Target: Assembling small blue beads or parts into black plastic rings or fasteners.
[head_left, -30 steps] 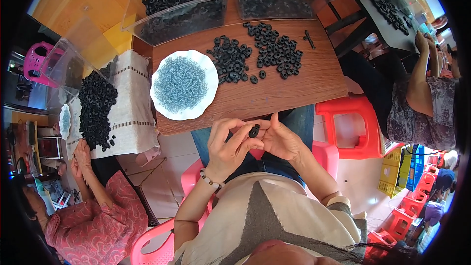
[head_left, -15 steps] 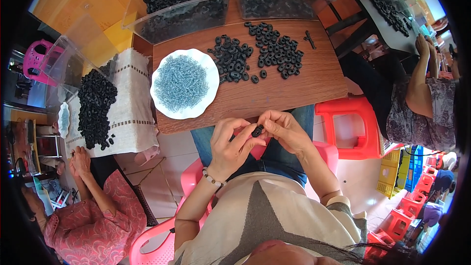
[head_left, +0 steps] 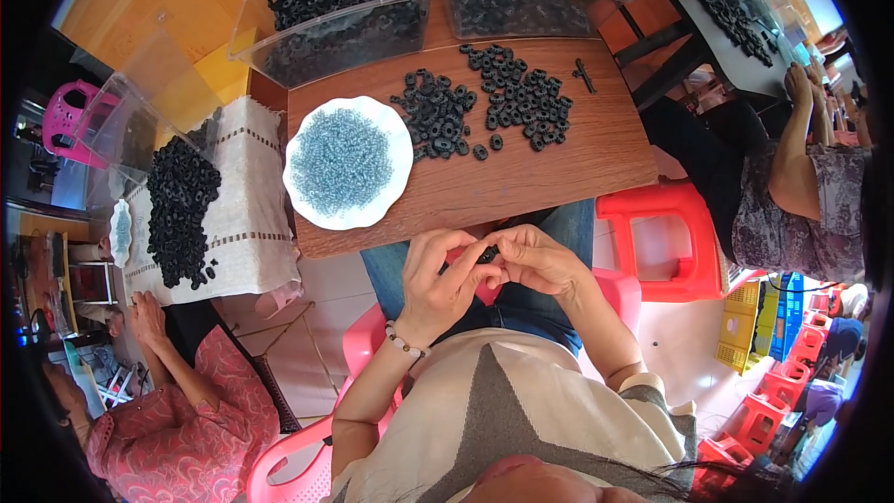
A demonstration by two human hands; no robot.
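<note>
Over my lap, just off the table's near edge, my left hand [head_left: 436, 281] pinches a small black ring-shaped part [head_left: 488, 254] between thumb and forefinger. Closed around the other side of that same part are the fingertips of my right hand [head_left: 545, 266]. Fingers cover much of it, so its details are hidden. Beyond my hands, a white scalloped plate [head_left: 402, 166] holds many tiny pale blue-grey beads [head_left: 342, 158]. Two piles of similar black parts, a left pile [head_left: 438, 112] and a right pile [head_left: 529, 102], lie on the brown wooden table [head_left: 549, 166].
Clear plastic bins [head_left: 345, 54] full of black parts stand at the table's back. A thin black rod-like piece [head_left: 584, 75] lies far right. A person in red [head_left: 191, 410] sits left beside a cloth-covered table [head_left: 251, 182]; another works at right. A red stool [head_left: 666, 242] stands nearby.
The black part has turned slightly between my fingers and is now more covered. My right fingertips have shifted a little over it. The view has moved slightly.
</note>
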